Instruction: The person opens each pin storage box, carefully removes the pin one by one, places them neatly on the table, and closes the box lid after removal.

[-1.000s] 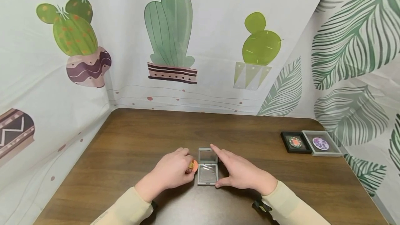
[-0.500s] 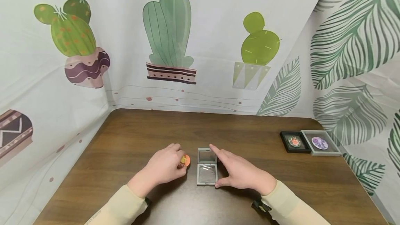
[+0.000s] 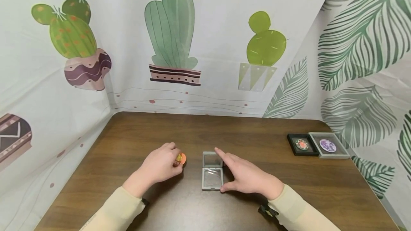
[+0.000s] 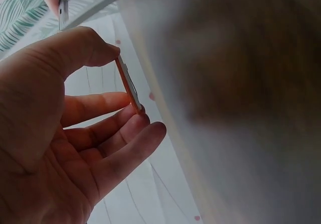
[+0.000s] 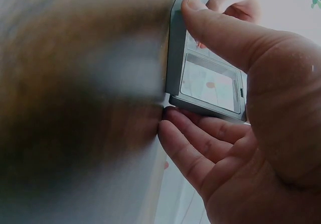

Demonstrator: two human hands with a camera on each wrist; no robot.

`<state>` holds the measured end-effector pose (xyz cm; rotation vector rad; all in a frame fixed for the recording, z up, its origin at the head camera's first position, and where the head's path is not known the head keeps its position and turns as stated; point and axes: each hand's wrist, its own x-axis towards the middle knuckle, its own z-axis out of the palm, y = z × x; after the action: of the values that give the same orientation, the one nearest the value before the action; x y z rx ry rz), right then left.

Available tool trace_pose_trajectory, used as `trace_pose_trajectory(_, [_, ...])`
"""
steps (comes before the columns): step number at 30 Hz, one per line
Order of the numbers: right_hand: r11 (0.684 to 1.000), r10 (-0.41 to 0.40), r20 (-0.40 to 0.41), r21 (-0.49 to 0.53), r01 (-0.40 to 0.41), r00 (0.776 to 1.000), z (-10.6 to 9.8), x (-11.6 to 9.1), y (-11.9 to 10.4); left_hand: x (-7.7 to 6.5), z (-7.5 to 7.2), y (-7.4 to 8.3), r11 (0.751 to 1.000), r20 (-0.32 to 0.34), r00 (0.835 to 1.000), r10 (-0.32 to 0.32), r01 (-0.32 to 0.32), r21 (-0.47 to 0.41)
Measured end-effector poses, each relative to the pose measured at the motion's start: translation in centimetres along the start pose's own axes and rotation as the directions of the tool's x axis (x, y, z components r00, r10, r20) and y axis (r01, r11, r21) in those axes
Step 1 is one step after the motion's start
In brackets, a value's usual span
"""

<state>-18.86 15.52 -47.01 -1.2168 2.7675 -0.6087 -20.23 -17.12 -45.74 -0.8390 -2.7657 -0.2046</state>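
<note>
My left hand [image 3: 161, 163] pinches a round orange pin badge [image 3: 183, 158] between thumb and fingers, over the table left of the case. In the left wrist view the badge [image 4: 129, 86] is edge-on, its grey back with a thin wire pin showing. A grey square display case [image 3: 212, 179] with clear film windows lies on the table, its lid [image 3: 212, 159] raised at the back. My right hand [image 3: 248, 175] holds it from the right, thumb at the front corner and fingers behind the lid. The right wrist view shows the thumb on the case's frame [image 5: 176, 58].
At the table's back right sit a black case [image 3: 302, 144] with a round red and green badge, and a grey case [image 3: 340, 152] with a purple one, side by side. White cloth with cactus and leaf prints hangs behind the brown table [image 3: 244, 131].
My left hand has moved left and slightly away from me, taking the orange pin badge from beside the case. My right hand and the open case have stayed in place.
</note>
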Motion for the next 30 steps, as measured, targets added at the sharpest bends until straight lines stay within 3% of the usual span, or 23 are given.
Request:
trace_pose_trajectory(21, [1.0, -0.019, -0.013, -0.007, 0.019, 1.0, 0.1, 0.0, 0.1, -0.3, -0.1, -5.1, 0.995, -0.004, 0.995, -0.098, 0.098, -0.006])
trace_pose_trajectory(30, [1.0, -0.024, -0.018, -0.014, 0.024, 1.0, 0.0, 0.0, 0.1, -0.1, 0.0, -7.1, 0.986, 0.028, 0.988, -0.152, 0.154, -0.058])
